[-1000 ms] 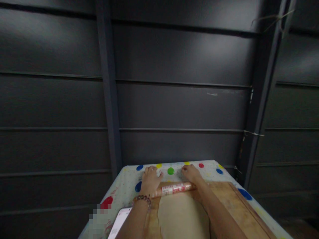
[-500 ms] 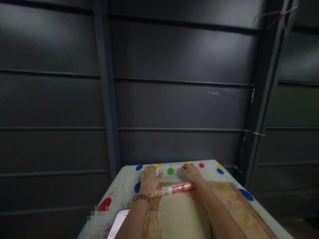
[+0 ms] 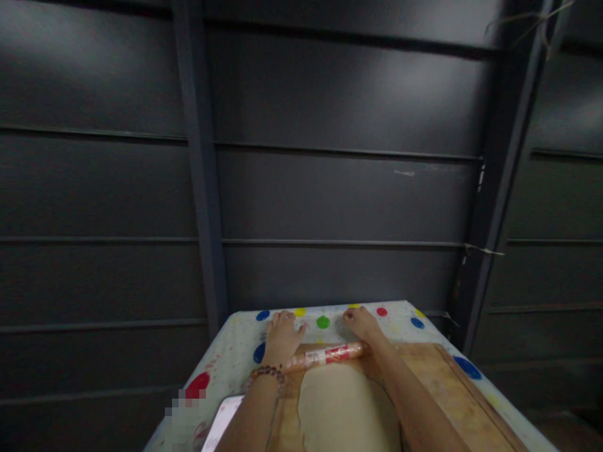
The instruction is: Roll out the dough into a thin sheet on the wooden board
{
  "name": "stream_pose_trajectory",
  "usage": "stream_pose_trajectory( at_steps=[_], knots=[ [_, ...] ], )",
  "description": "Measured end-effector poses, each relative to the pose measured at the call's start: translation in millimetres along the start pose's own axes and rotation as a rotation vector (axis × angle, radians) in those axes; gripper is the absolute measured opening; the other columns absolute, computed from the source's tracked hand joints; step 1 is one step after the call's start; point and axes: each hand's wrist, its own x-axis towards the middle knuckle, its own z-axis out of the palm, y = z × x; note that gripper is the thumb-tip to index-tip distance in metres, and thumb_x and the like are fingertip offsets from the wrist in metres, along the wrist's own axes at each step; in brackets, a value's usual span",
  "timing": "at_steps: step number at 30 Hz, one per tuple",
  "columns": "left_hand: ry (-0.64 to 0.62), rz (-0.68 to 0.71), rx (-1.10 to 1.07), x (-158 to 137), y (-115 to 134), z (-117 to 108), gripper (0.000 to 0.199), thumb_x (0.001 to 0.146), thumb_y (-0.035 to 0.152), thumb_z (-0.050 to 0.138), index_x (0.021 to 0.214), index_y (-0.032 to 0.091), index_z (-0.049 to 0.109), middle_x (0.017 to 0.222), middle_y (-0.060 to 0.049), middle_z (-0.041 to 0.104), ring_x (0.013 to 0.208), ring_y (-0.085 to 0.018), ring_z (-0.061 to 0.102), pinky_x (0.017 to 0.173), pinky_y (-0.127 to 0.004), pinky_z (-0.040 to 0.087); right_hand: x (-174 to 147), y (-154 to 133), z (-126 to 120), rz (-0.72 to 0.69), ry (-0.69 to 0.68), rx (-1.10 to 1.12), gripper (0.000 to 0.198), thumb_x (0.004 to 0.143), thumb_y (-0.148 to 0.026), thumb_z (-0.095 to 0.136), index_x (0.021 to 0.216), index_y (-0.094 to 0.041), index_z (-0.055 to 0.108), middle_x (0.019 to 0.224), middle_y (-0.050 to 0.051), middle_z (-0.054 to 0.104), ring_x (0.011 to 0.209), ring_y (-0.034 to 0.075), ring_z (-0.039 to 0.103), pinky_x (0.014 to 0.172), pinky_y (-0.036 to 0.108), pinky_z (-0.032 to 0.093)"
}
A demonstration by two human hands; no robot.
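A rolling pin [image 3: 332, 355] with a red and white label and a shiny wrapping lies across the far end of a pale sheet of dough [image 3: 346, 405]. My left hand [image 3: 283, 333] reaches over the pin's left end, fingers stretched forward and thumb apart, with the heel of the hand near the pin. On that wrist sits a beaded bracelet [image 3: 268, 371]. Past the pin's right end, my right hand [image 3: 362, 325] has its fingers curled in, with its wrist over the pin. Both forearms hide parts of the dough's surroundings and the pin's ends.
Beneath the dough is a wooden board [image 3: 447, 389]. A dotted tablecloth [image 3: 217, 358] covers the table. A phone [image 3: 223, 420] with a lit screen lies left of my left forearm. The dark panelled wall [image 3: 339, 201] rises right behind the table's far edge.
The rolling pin has turned slightly, so its red label shows differently. Both hands stay in almost the same place, and the view has shifted a little.
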Motion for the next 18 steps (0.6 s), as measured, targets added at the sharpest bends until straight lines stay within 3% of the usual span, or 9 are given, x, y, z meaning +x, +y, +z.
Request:
stream_pose_trajectory(
  at_steps=[8,18],
  knots=[
    [-0.001,0.002,0.02,1.1,-1.8,2.3,0.042,0.094,0.036,0.044,0.124,0.014,0.063,0.138,-0.013,0.061,0.131,-0.028,0.047,0.108,-0.037,0.037,1.6,0.3,0.2,0.006,-0.011,-0.014,0.037,0.093,-0.03,0.046,0.112,-0.019,0.076,0.116,0.014,0.074,0.107,0.023,0.067,0.085,0.027,0.043],
    [0.006,0.007,0.014,-3.7,-0.6,1.2,0.044,0.093,0.034,0.045,0.125,0.01,0.063,0.135,-0.014,0.062,0.129,-0.028,0.048,0.108,-0.036,0.035,-3.3,-1.7,-2.7,0.001,-0.013,-0.017,0.038,0.094,-0.029,0.043,0.112,-0.018,0.075,0.116,0.014,0.074,0.111,0.023,0.065,0.087,0.027,0.042]
  ],
)
